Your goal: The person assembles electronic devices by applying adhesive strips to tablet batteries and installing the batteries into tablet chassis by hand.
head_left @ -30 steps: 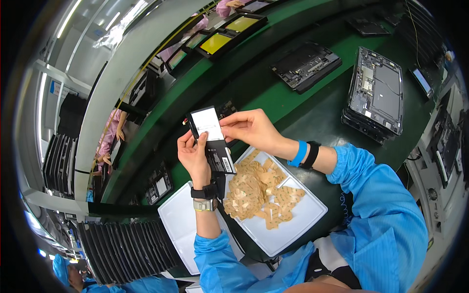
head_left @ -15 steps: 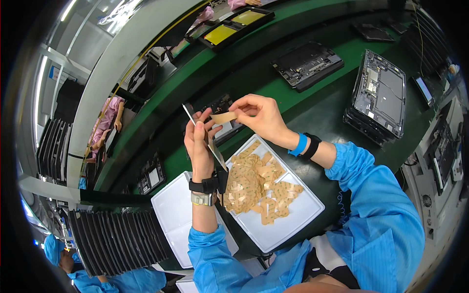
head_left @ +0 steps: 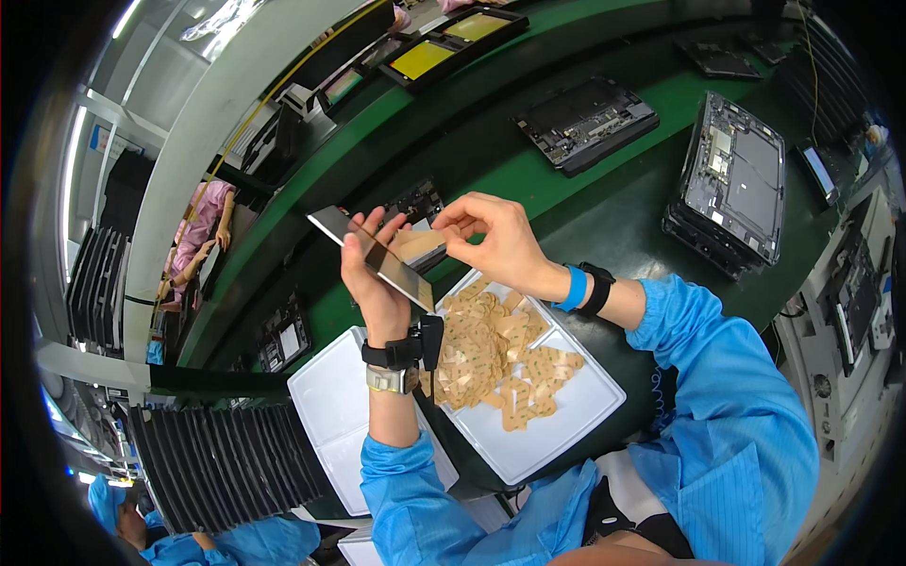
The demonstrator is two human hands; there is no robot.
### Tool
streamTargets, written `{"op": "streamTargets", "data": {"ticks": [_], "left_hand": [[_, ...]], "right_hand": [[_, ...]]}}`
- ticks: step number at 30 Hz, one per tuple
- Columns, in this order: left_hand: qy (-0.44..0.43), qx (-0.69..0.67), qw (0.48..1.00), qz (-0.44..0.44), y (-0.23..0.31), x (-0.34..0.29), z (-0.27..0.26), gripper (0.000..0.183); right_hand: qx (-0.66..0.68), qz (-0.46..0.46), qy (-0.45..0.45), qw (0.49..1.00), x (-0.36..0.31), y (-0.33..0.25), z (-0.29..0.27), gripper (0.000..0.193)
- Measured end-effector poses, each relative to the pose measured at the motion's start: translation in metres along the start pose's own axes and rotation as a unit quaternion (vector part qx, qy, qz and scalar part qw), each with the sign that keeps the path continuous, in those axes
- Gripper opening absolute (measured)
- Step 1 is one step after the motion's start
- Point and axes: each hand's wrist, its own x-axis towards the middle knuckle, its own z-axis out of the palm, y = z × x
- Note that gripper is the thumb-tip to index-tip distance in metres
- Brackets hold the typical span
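Observation:
A thin, glossy dark panel (head_left: 382, 264) with a pale edge lies tilted across my left hand (head_left: 375, 292), its thumb on the near side and fingers behind. Between thumb and forefinger, my right hand (head_left: 495, 241) pinches a tan paper strip (head_left: 415, 243) just right of the panel. The strip's far end is close to my left fingertips; I cannot tell whether it touches the panel. Below my hands, a heap of tan paper pieces (head_left: 472, 363) with small green marks lies on a white tray (head_left: 576, 406).
A second white tray (head_left: 330, 406) stands left, beside a row of black slabs (head_left: 226, 467). Opened device bodies (head_left: 590, 123) lie on the green bench (head_left: 604, 203), with a stack of them (head_left: 731, 189) at right. Co-workers in pink (head_left: 203, 231) and blue (head_left: 113, 509) sit at left.
The panel has turned so that more of its dark face shows, and my left hand has shifted slightly left. The tan strip stays pinched in my right hand, which has dropped a little.

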Motion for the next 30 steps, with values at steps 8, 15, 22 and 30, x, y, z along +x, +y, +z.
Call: {"op": "streamTargets", "data": {"ticks": [8,15,22,30], "left_hand": [[0.076,0.021,0.994,0.072,-0.003,0.003,-0.008,0.061],[0.055,-0.11,0.991,0.053,0.051,0.015,-0.034,0.079],[0.108,-0.153,0.979,0.08,0.085,0.024,-0.067,0.08],[0.147,-0.124,0.98,0.048,0.077,0.029,-0.071,0.065]], "right_hand": [[-0.016,-0.09,-0.104,0.99,-0.04,-0.02,0.026,0.014],[-0.057,-0.221,-0.046,0.973,-0.016,-0.027,0.001,0.015],[-0.155,-0.083,-0.329,0.928,-0.069,0.006,-0.019,0.021],[-0.562,0.02,0.144,0.814,0.066,0.087,-0.131,0.057]]}}
